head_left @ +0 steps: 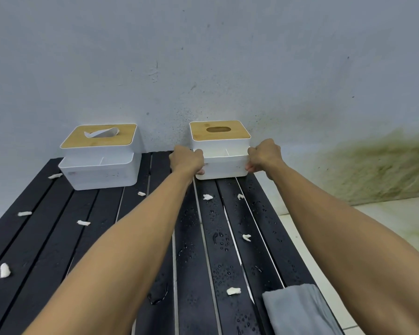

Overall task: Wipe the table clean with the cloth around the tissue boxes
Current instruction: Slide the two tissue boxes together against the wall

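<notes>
Two white tissue boxes with bamboo lids stand at the far end of a black slatted table (87, 238). The right tissue box (224, 163) has an empty oval slot; my left hand (188, 160) grips its left side and my right hand (264, 154) grips its right side. The left tissue box (99, 170) has a tissue poking out of its lid. A folded grey cloth (298, 310) lies untouched at the near right edge of the table, under my right forearm. White tissue scraps (233, 291) and water droplets (224, 272) are scattered over the slats.
A stained grey wall rises directly behind both boxes. The table's right edge drops to a pale tiled floor (385, 218). Narrow gaps run between the slats along the table's length.
</notes>
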Demonstrator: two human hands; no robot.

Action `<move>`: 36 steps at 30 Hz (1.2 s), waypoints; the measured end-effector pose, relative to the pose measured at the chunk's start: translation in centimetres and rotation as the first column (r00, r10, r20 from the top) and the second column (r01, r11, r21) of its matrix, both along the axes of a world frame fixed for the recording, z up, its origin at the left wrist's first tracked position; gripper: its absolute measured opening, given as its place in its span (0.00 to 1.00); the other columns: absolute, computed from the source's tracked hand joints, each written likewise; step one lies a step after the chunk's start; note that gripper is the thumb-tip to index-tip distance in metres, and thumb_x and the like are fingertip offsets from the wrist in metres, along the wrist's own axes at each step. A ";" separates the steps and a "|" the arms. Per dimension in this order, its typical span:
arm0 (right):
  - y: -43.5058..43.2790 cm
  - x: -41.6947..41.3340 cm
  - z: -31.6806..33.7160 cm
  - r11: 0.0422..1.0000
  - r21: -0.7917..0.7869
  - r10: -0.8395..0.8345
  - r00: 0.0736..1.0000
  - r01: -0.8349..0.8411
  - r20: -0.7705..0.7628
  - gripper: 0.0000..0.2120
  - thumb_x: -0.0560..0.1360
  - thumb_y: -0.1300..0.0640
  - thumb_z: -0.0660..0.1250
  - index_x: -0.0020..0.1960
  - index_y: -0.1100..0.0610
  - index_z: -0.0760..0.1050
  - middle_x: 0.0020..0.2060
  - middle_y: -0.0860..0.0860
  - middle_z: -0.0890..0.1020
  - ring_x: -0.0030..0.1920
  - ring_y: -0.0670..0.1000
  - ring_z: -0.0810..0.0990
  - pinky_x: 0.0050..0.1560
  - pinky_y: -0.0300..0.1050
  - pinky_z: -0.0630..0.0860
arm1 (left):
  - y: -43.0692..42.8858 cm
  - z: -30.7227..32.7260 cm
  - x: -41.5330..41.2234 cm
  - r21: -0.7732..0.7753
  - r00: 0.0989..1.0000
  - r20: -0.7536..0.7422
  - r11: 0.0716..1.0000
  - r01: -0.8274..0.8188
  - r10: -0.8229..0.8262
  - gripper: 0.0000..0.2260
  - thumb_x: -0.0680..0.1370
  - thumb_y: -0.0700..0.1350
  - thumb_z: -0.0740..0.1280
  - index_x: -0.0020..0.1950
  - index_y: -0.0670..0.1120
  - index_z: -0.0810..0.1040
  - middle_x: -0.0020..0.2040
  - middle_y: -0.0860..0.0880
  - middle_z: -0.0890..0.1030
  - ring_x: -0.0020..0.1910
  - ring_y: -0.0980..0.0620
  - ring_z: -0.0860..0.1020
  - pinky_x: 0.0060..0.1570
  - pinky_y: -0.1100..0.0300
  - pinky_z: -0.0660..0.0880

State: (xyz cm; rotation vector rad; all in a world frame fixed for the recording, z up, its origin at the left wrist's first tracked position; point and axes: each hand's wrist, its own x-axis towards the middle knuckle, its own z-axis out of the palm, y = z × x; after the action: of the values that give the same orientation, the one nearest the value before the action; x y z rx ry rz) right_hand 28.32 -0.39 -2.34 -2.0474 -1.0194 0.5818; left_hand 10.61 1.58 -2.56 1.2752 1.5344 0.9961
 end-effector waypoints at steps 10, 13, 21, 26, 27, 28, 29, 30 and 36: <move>0.2 0.5 0.0 0.999 0.011 -0.032 0.999 0.032 -0.012 0.10 0.80 0.62 0.62 0.53 0.70 0.76 0.41 0.68 0.84 0.40 0.65 0.86 0.46 0.57 0.85 | 0.6 -0.5 0.9 -0.014 1.000 0.006 1.000 -0.005 0.005 0.14 0.80 0.42 0.63 0.36 0.45 0.63 0.38 0.51 0.67 0.37 0.41 0.84 0.46 0.52 0.82; 0.3 0.7 -0.2 0.999 0.021 -0.046 0.999 0.046 -0.013 0.11 0.80 0.61 0.63 0.53 0.70 0.76 0.42 0.67 0.84 0.39 0.65 0.87 0.45 0.57 0.85 | 1.1 -0.9 0.8 -0.022 1.000 0.021 1.000 0.002 -0.002 0.08 0.79 0.43 0.64 0.46 0.40 0.69 0.47 0.47 0.73 0.34 0.45 0.84 0.35 0.60 0.82; -0.7 0.5 -0.5 0.999 0.016 -0.032 0.997 0.031 0.071 0.14 0.80 0.55 0.62 0.52 0.66 0.78 0.43 0.63 0.84 0.37 0.62 0.86 0.43 0.56 0.85 | 0.6 -1.4 -0.3 -0.008 0.999 0.052 1.000 0.003 -0.002 0.12 0.78 0.45 0.63 0.56 0.37 0.74 0.53 0.41 0.81 0.38 0.44 0.84 0.22 0.66 0.74; -2.4 -1.9 0.9 0.998 0.041 -0.053 0.938 0.042 0.343 0.19 0.81 0.47 0.59 0.63 0.61 0.73 0.61 0.59 0.77 0.59 0.65 0.77 0.55 0.53 0.71 | -0.2 -0.3 -3.4 0.191 0.993 -0.108 0.981 -0.017 0.038 0.13 0.76 0.44 0.62 0.30 0.45 0.72 0.29 0.47 0.76 0.31 0.47 0.77 0.35 0.53 0.76; -2.6 -2.6 1.3 0.998 0.062 -0.055 0.917 0.033 0.395 0.19 0.81 0.48 0.59 0.64 0.61 0.72 0.62 0.59 0.76 0.61 0.65 0.75 0.55 0.53 0.70 | -0.4 0.1 -4.4 0.228 0.989 -0.132 0.973 -0.030 0.062 0.13 0.76 0.44 0.62 0.31 0.46 0.73 0.30 0.49 0.76 0.31 0.48 0.75 0.34 0.54 0.74; -2.8 -3.5 1.7 0.996 0.079 -0.060 0.896 0.028 0.440 0.19 0.81 0.49 0.59 0.64 0.61 0.71 0.61 0.59 0.76 0.61 0.64 0.74 0.54 0.53 0.68 | -0.5 0.6 -5.6 0.263 0.983 -0.160 0.964 -0.049 0.094 0.11 0.77 0.45 0.62 0.35 0.47 0.75 0.33 0.50 0.78 0.34 0.50 0.76 0.36 0.56 0.73; -2.8 -4.5 2.1 0.996 0.092 -0.056 0.876 0.013 0.479 0.18 0.81 0.50 0.59 0.63 0.62 0.71 0.61 0.59 0.76 0.60 0.64 0.74 0.51 0.52 0.67 | -0.7 1.0 -6.9 0.285 0.975 -0.183 0.956 -0.072 0.128 0.09 0.77 0.46 0.61 0.39 0.48 0.77 0.37 0.51 0.79 0.38 0.50 0.77 0.39 0.56 0.73; -2.7 -5.6 2.4 0.995 0.098 -0.041 0.862 -0.010 0.506 0.17 0.80 0.51 0.59 0.62 0.62 0.71 0.60 0.59 0.75 0.59 0.64 0.74 0.50 0.51 0.65 | -0.8 1.5 -8.4 0.311 0.968 -0.191 0.945 -0.098 0.163 0.08 0.77 0.47 0.61 0.42 0.48 0.78 0.40 0.50 0.81 0.40 0.49 0.78 0.41 0.56 0.74; -1.3 -14.2 3.9 0.956 0.138 0.163 0.861 -0.258 0.482 0.14 0.80 0.54 0.59 0.57 0.63 0.74 0.55 0.61 0.78 0.51 0.62 0.75 0.45 0.49 0.66 | -0.2 2.2 -18.0 0.361 0.907 -0.219 0.894 -0.266 0.359 0.12 0.78 0.46 0.60 0.52 0.44 0.81 0.50 0.47 0.82 0.45 0.47 0.78 0.42 0.55 0.72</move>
State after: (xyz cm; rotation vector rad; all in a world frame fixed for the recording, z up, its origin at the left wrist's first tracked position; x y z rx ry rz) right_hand 14.10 -1.65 1.53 -1.9475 -1.5346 0.0746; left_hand -7.43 1.34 -0.35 1.4717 1.8991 1.3678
